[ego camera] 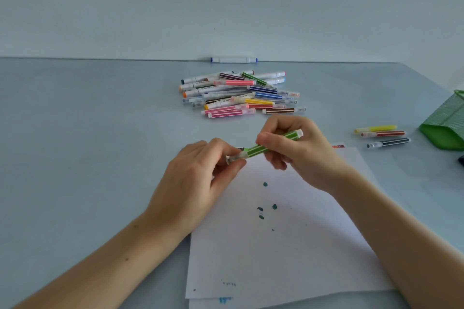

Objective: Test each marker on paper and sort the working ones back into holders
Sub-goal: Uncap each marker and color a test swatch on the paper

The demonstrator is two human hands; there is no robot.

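- Both hands hold one green marker (pixel 266 146) above the top edge of the paper (pixel 283 246), mid-bench, marker tilted, left end lower.
- Left hand (pixel 193 178) pinches the clear cap end with thumb and fingers.
- Right hand (pixel 298 150) grips the barrel, thumb on top, white end plug sticking out past the fingers.
- Paper lies at the near edge of the bench (pixel 88 145), with a few teal dots (pixel 267 204) mid-sheet and tiny marks near its lower edge.
- Marker pile (pixel 241 94) toward the far edge, centre.
- White marker (pixel 234 59) alone at the far edge against the wall.
- Three markers (pixel 383 136) lie side by side near the right edge: yellow, red, black.
- Green mesh holder (pixel 445 125) at the right edge, just beside those three.
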